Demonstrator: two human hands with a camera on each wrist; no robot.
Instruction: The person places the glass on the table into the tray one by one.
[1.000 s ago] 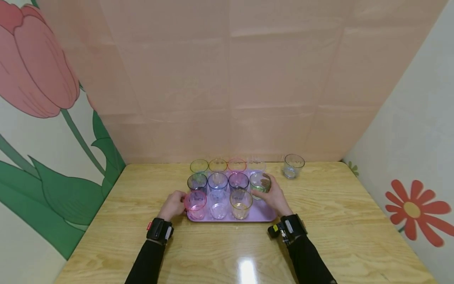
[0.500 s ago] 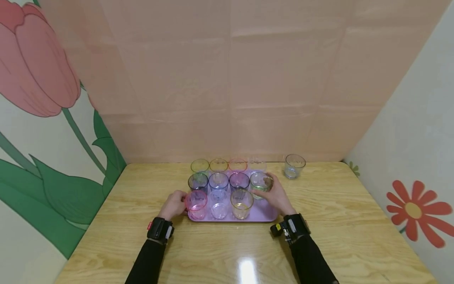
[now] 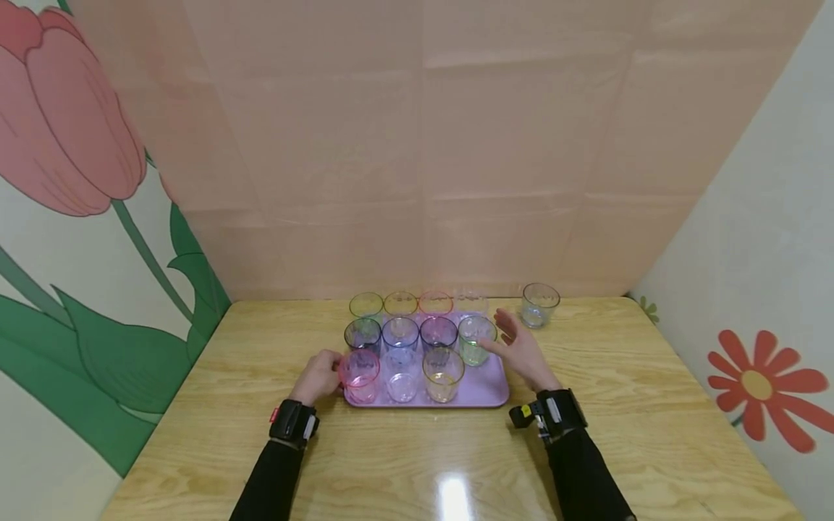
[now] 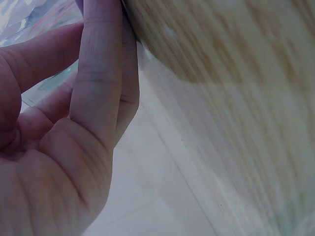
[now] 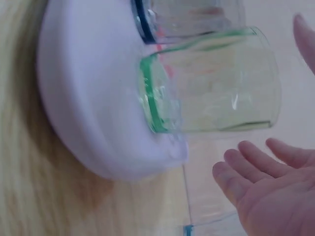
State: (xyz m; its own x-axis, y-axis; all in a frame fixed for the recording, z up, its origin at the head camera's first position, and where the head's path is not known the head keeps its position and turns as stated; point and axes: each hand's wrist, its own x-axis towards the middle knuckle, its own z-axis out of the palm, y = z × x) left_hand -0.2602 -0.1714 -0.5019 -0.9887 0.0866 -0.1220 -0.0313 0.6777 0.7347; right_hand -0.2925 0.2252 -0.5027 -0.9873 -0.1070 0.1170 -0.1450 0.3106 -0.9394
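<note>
On a light purple tray (image 3: 487,391) stand several clear glasses with coloured rims, in three rows. My left hand (image 3: 316,378) holds the tray's left edge, beside the pink-rimmed glass (image 3: 360,383). In the left wrist view its fingers (image 4: 101,54) reach up to the tray's edge; the fingertips are hidden. My right hand (image 3: 526,357) is spread at the tray's right side, near the green-tinted glass (image 3: 472,353) at the end of the middle row. In the right wrist view a gap shows between that upright glass (image 5: 211,86) and the fingers (image 5: 231,179).
A single dark-rimmed glass (image 3: 538,307) stands on the wooden table (image 3: 391,463) at the back right, beyond the right hand. A beige paper-like backdrop (image 3: 417,145) rises behind the table. Walls with painted flowers flank both sides.
My right hand has let go of the green-tinted glass and moved right, its fingers spreading. The glass stays on the tray. My left hand has kept its place.
</note>
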